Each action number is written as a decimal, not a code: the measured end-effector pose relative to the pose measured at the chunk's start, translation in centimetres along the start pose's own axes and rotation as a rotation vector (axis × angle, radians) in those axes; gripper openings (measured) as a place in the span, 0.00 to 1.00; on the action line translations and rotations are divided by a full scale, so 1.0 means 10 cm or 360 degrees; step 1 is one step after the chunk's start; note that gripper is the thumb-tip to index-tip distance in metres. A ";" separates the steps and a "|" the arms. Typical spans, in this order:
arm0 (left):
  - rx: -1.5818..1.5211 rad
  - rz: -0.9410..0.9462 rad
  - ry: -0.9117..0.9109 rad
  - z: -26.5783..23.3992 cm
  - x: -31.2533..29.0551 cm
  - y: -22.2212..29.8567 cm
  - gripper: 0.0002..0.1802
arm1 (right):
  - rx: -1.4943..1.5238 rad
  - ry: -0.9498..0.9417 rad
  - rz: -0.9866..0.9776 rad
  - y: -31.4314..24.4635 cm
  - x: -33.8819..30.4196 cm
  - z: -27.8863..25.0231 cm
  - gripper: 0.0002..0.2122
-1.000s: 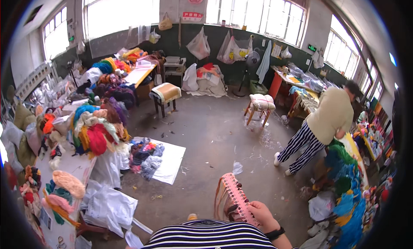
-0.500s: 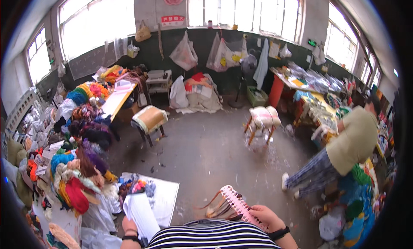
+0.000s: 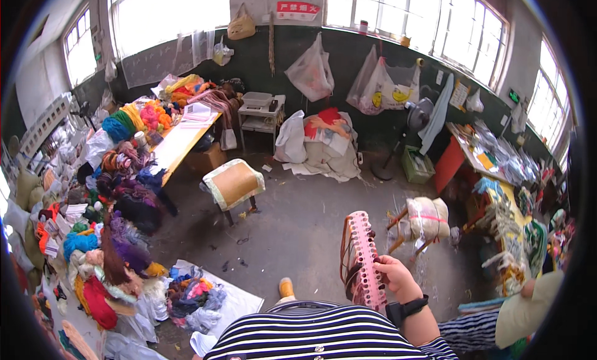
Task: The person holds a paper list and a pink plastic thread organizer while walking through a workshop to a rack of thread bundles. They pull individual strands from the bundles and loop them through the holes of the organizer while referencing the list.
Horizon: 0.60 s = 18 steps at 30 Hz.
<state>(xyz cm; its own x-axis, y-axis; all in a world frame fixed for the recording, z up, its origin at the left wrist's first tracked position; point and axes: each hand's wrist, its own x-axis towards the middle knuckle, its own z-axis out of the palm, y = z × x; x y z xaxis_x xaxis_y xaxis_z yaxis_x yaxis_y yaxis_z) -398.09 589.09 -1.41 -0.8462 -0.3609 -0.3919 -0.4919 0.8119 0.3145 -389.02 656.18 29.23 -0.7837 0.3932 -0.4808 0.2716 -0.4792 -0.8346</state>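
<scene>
Just above the striped shirt front, right of centre, the right hand (image 3: 399,280) pinches the right edge of a pink punched card (image 3: 365,260), thumb and fingers closed on it, the card's far end standing free over the floor (image 3: 298,229). The left hand is out of sight, so its grip cannot be told. Because only one edge seems to be held, the strip could twist or slip, and the loose brown yarn strands (image 3: 344,257) looping off its left side could tangle or pull out of their holes. A padded stool (image 3: 427,218) near the card and a co-worker (image 3: 525,313) just beside the right forearm could catch them or jog the arm. The card looks thin and stiff, long and narrow, with rows of round holes; the strands look soft, with darker tufts bunched at the right edge. Well to the left, fluffy hanks, a glossy-looking red one (image 3: 97,301) among them, spill over one another beside a pale flat table (image 3: 181,149). Low on the floor, a yarn heap (image 3: 194,294) lies on a smooth white sheet (image 3: 241,299); a tan shoe (image 3: 286,288) near it could scuff the sheet's edge.
</scene>
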 end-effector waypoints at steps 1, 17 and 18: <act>-0.0037 -0.0007 -0.0001 0.05 0.17 0.30 0.14 | -0.0129 0.0151 -0.0018 -0.17 0.35 0.12 0.06; -0.0493 0.0334 0.0644 -0.53 3.84 6.04 0.13 | -0.0080 0.0157 -0.0023 -2.75 5.12 0.45 0.02; -0.0491 0.0281 0.0665 -0.45 3.95 6.08 0.13 | 0.0052 0.0074 -0.0028 -2.90 5.44 0.52 0.04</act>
<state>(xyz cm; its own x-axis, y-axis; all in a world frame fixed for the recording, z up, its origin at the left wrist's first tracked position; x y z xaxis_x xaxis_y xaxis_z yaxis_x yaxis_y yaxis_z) -462.36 622.12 6.08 -0.8997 -0.4340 0.0468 -0.3190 0.7269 0.6082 -442.46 687.34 28.64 -0.7614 0.4372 -0.4786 0.2390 -0.4970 -0.8342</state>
